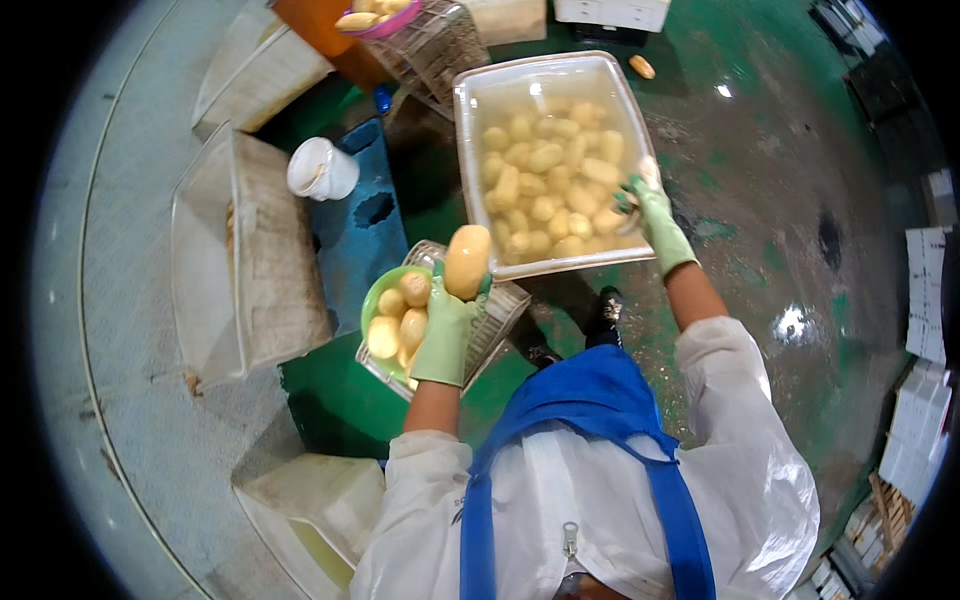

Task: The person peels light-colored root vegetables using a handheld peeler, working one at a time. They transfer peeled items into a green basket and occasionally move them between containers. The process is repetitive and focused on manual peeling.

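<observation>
My left hand (450, 322), in a light green rubber glove, grips a peeled yellow root vegetable (467, 262), perhaps a potato. It is raised beside a green bowl (369, 304) that holds several more peeled pieces. The bowl rests on a plastic crate (495, 330). My right hand (651, 206), gloved alike, is at the right rim of a large white tub (551, 268), its fingers over the water. Something small and pale seems to be at those fingers, but blur hides what it is. Many peeled pieces (546, 157) lie in the tub's cloudy water.
A white bucket (341, 176) stands on a blue plastic pallet (349, 247) at the left, near large pale bins (277, 255). A pink basin (390, 26) of peeled pieces sits on a crate beyond. One piece (642, 67) lies on the wet green floor (750, 180).
</observation>
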Demonstrator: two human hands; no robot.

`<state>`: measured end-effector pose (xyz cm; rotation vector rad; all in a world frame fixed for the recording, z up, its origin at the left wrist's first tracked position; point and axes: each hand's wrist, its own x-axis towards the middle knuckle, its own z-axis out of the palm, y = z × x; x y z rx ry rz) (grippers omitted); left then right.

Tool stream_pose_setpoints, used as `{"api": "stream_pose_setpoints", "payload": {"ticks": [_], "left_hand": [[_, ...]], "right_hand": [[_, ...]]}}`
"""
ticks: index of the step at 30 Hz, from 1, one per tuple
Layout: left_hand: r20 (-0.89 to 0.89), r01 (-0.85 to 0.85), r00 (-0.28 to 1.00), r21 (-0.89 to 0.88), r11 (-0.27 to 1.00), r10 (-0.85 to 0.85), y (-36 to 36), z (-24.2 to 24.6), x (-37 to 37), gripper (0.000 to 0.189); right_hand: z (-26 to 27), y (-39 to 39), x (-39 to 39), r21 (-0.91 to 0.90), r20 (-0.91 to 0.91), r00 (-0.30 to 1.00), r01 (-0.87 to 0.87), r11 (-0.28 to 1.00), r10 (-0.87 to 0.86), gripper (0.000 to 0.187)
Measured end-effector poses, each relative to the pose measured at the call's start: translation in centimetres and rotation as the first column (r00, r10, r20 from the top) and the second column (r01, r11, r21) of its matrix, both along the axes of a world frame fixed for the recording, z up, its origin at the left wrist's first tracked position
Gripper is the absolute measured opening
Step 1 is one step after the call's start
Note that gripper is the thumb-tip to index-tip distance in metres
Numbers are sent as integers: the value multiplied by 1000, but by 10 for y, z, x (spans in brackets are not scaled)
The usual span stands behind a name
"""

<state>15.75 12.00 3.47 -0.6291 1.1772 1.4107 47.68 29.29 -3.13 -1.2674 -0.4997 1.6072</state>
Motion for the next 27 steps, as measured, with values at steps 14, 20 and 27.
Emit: {"api": "stream_pose_setpoints", "payload": {"ticks": [14, 20, 27], "left_hand": [[-157, 440, 808, -481, 758, -568, 151, -287, 187, 83], [-205, 527, 691, -514, 677, -693, 181, -335, 241, 72], [-226, 545, 717, -409, 732, -660, 175, -345, 264, 26]], "right_hand": [[-168, -108, 353, -470, 266, 917, 392, 791, -296, 51], [-184, -119, 380, -503, 218, 949, 310, 806, -229, 40], [-174, -113, 366, -498, 215, 941, 335, 800, -261, 44]]}}
